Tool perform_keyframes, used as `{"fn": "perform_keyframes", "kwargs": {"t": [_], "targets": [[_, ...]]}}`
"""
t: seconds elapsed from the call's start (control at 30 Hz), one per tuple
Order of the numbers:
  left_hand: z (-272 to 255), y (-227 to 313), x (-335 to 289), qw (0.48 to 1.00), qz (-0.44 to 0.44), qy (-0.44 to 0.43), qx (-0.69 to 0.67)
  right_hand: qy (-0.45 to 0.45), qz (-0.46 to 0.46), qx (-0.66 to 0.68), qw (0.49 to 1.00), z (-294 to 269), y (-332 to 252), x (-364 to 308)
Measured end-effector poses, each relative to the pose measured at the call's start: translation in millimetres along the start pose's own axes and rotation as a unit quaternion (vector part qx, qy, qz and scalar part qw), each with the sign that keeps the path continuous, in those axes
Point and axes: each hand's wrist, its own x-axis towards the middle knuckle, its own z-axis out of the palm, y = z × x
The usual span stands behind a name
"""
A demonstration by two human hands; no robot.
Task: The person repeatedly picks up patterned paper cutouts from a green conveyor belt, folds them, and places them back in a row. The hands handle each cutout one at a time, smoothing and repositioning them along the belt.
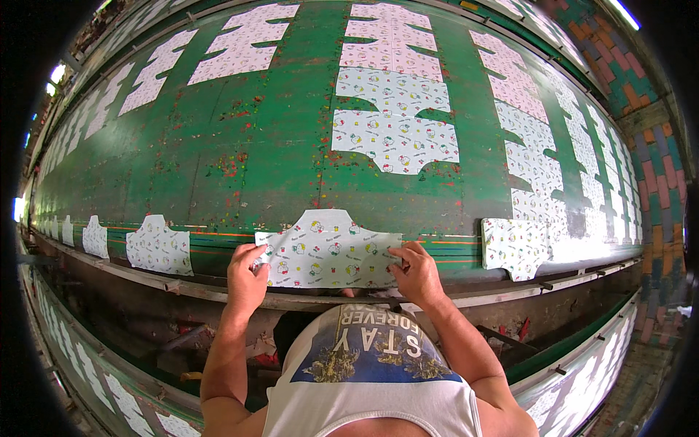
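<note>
A white cut fabric piece (320,251) with a small coloured cartoon print lies along the near edge of the long green table (196,156), its narrower curved end pointing away from me. My left hand (248,275) pinches its left side between thumb and fingers. At the opposite side, my right hand (418,272) grips the fabric the same way. The cloth looks stretched nearly flat between them. Just to the right sits a stack of similar printed fabric pieces (513,244), and farther left lies another single piece (158,244).
Columns of printed fabric pieces (397,138) are laid across the table, with more at right (528,146) and far left (156,73). A metal rail (502,293) with small pegs runs along the near edge. Behind me stands another table with fabric (575,393). Coloured paving (659,189) lies at right.
</note>
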Motion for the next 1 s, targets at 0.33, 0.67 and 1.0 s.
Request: {"fn": "perform_keyframes", "kwargs": {"t": [0.33, 0.67, 1.0], "targets": [[4, -4, -1, 1.000, 0.025, 0.012, 0.014, -0.034, -0.182, -0.027, 0.982, -14, -19, 0], [-2, 0, -3, 0.999, 0.019, 0.009, 0.023, -0.027, 0.046, 0.018, 0.998, -10, 1, 5], [-1, 1, -7, 0.999, 0.025, -0.010, 0.020, -0.033, 0.023, -0.018, 0.999, -12, 0, 4]]}}
